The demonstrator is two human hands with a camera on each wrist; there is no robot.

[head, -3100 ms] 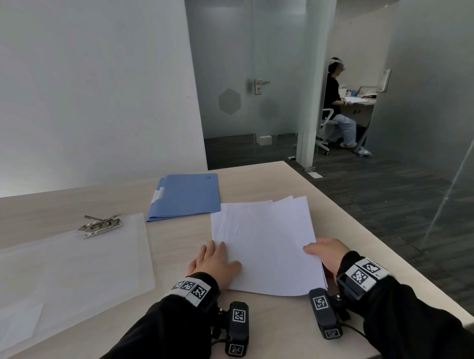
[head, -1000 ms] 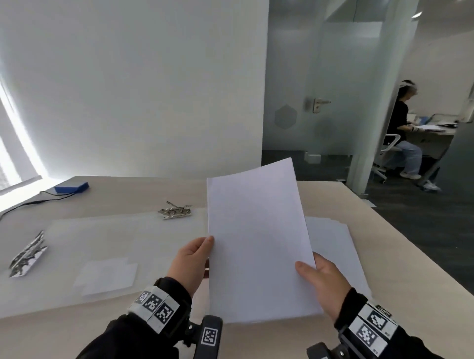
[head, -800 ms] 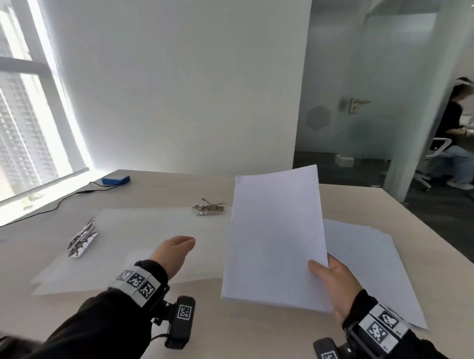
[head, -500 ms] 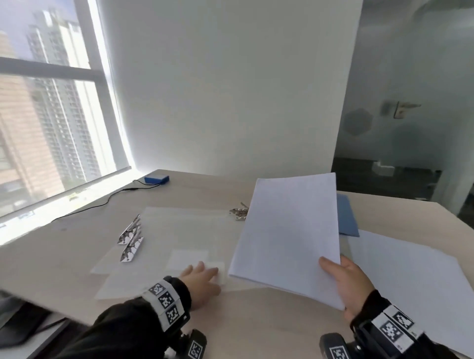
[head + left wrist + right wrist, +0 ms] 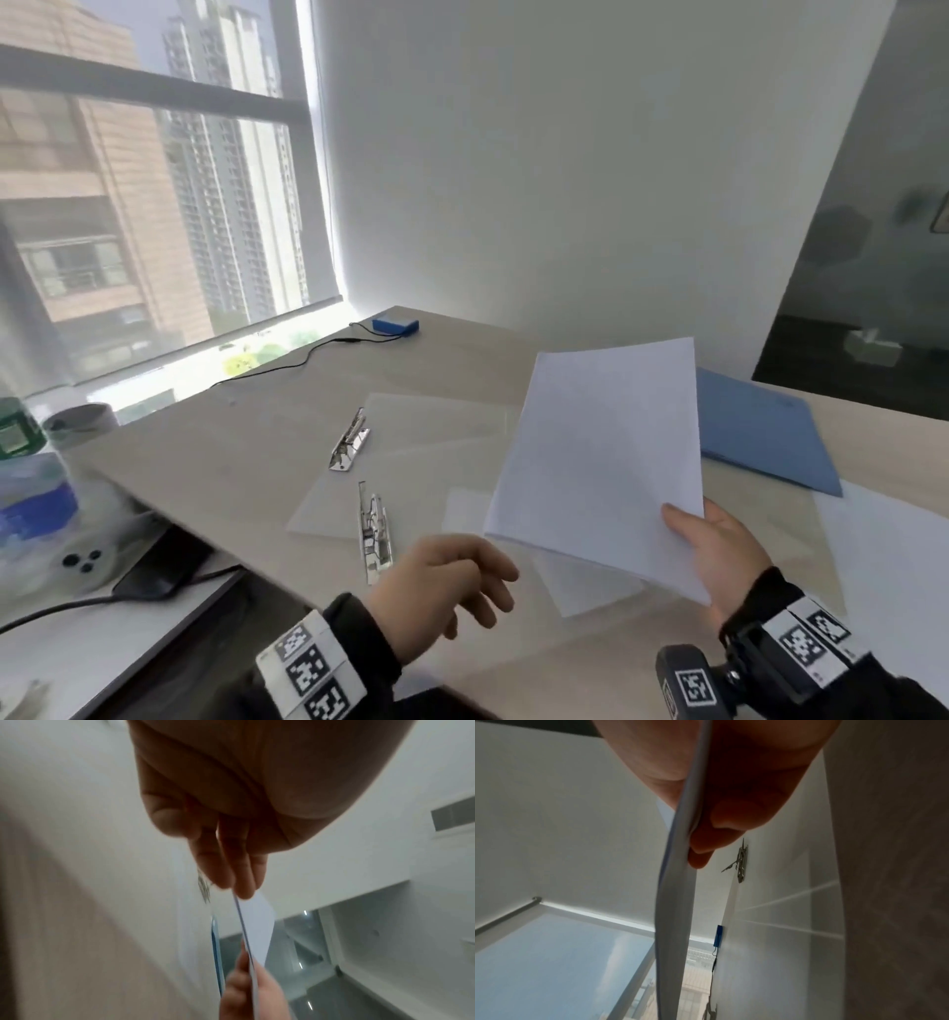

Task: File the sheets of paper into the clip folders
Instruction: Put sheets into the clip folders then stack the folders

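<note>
My right hand (image 5: 711,545) pinches the lower right corner of a stack of white sheets (image 5: 606,452) and holds it tilted above the table. In the right wrist view thumb and fingers clamp the stack's edge (image 5: 677,874). An open translucent clip folder (image 5: 426,426) lies flat under the sheets, with a metal clip (image 5: 352,442) at its far left and a second clip (image 5: 375,529) nearer me. My left hand (image 5: 462,580) hovers just right of that nearer clip, fingers loosely curled and holding nothing. A shut blue folder (image 5: 760,437) lies at the back right.
More white sheets (image 5: 893,555) lie on the table at the right. A small blue box (image 5: 395,325) with a black cable sits by the window. Beyond the table's left edge, a lower white desk (image 5: 61,663) carries bottles (image 5: 31,462) and a cabled device.
My left hand let go of the sheets, touched down on the translucent folder, and now hovers by the nearer clip. My right hand carried the stack left over the folder while my view turned left.
</note>
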